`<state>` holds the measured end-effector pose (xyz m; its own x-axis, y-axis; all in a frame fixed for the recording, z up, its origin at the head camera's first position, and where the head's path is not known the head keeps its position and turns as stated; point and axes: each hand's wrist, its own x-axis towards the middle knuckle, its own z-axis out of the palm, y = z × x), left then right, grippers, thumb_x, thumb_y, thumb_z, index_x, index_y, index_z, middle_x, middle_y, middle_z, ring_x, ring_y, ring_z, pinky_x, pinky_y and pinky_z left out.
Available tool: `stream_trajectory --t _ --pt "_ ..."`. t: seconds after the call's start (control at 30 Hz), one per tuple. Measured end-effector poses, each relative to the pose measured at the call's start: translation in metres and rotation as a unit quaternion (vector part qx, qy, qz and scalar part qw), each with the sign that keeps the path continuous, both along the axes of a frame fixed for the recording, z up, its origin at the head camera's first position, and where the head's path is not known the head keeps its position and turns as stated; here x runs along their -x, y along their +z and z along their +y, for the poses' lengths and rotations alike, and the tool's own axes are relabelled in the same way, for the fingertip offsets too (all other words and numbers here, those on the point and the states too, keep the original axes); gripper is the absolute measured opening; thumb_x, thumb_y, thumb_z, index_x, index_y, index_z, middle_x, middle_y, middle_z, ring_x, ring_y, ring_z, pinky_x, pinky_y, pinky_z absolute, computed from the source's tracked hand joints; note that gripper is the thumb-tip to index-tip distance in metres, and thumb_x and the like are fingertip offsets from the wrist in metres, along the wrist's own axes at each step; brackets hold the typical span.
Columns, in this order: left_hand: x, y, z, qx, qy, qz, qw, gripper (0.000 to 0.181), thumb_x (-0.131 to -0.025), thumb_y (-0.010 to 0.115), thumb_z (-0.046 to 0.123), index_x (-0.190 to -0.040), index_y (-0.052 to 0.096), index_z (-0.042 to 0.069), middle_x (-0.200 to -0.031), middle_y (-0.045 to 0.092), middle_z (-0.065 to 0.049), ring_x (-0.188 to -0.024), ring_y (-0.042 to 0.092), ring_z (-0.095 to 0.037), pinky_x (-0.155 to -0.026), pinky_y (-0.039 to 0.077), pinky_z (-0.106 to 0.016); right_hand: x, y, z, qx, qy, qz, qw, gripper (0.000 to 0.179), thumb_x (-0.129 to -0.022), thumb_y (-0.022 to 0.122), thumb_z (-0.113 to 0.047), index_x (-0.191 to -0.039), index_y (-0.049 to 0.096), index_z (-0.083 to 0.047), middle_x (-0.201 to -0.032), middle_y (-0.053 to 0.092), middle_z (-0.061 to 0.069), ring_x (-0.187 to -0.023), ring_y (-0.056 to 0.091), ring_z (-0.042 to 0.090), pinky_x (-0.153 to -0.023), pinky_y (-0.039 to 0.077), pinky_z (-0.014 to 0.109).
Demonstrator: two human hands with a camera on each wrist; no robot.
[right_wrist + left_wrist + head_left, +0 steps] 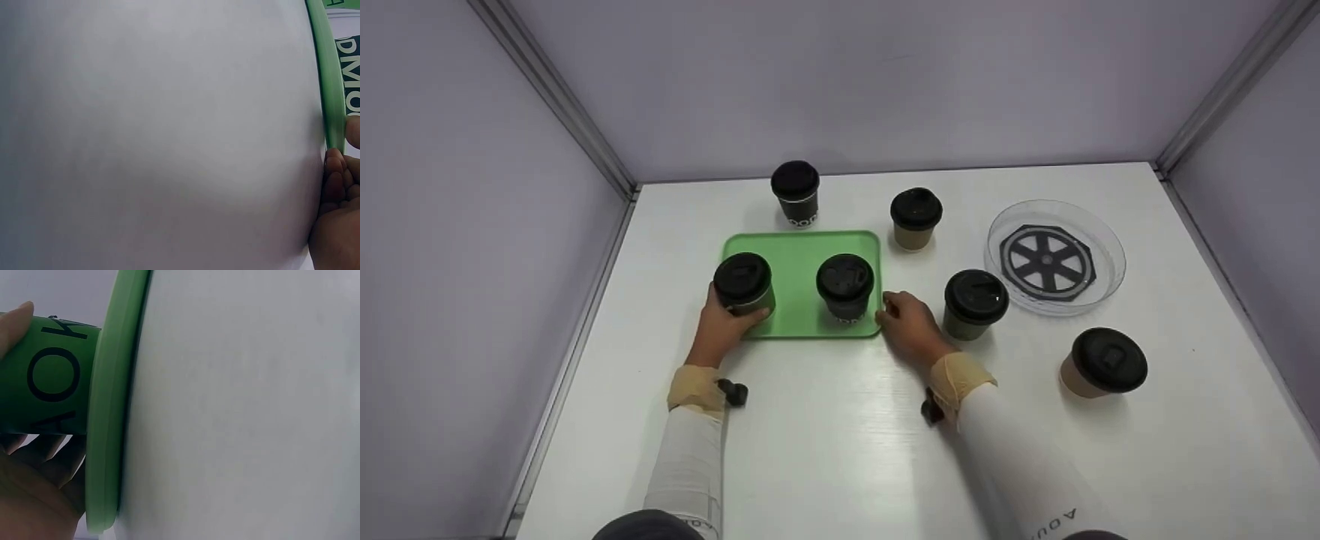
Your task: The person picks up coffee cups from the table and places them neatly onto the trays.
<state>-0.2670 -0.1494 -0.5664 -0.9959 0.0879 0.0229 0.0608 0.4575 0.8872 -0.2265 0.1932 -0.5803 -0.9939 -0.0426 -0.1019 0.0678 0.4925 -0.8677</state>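
Note:
A green tray (799, 285) lies on the table with two lidded paper coffee cups on it. My left hand (718, 328) grips the green cup (750, 300) at the tray's left side, thumb on the near side and fingers behind. In the left wrist view, dark letters show on this green cup (53, 377), whose base is at the tray rim (109, 405). The dark cup (846, 289) stands upright on the tray's right part. At the tray's near right corner, my right hand (913, 326) pinches the rim (332, 79), thumb inside and curled fingers outside.
Behind the tray stand a black cup (796, 195) and a brown cup (915, 221). Right of my right hand is another lidded cup (971, 307), then a tilted-looking brown cup (1099, 367). A clear round dish (1110, 274) with a black wheel-like pattern sits at the right.

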Motion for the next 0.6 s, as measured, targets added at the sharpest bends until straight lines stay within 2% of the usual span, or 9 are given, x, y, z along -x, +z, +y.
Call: stream_trajectory --t 0.13,0.37,0.6 --pt "0.0003 -0.0003 0.0002 -0.001 -0.005 0.002 1.0 0.111 -0.07 0.087 0.045 -0.152 0.021 0.01 -0.147 0.039 -0.015 -0.137 0.034 -0.029 -0.111 0.025 -0.045 -0.0002 -0.0001 -0.0002 -0.002 -0.001 0.0 1.0 0.01 -0.098 0.059 -0.021 -0.097 0.061 -0.012 -0.086 0.05 0.006 -0.078 0.047 0.02 -0.067 0.039 0.038" --pt "0.0001 -0.0014 -0.0012 -0.006 -0.021 -0.002 0.9998 0.113 -0.071 0.086 0.046 -0.154 0.017 0.013 -0.149 0.036 -0.013 -0.138 0.032 -0.028 -0.112 0.025 -0.046 0.0005 -0.0011 0.0005 -0.036 0.002 0.004 0.9994 0.026 -0.098 0.06 -0.023 -0.12 0.062 -0.009 -0.09 0.052 0.005 -0.083 0.049 0.02 -0.074 0.041 0.036" --pt "-0.0001 0.001 -0.0046 -0.012 -0.017 -0.021 0.9996 0.118 -0.067 0.087 0.05 -0.153 0.018 0.01 -0.148 0.036 -0.016 -0.137 0.032 -0.03 -0.111 0.026 -0.047 -0.0003 -0.0006 0.0004 -0.022 -0.001 0.0 0.9997 0.024 -0.098 0.06 -0.022 -0.118 0.061 -0.01 -0.091 0.051 0.007 -0.084 0.049 0.021 -0.073 0.041 0.037"
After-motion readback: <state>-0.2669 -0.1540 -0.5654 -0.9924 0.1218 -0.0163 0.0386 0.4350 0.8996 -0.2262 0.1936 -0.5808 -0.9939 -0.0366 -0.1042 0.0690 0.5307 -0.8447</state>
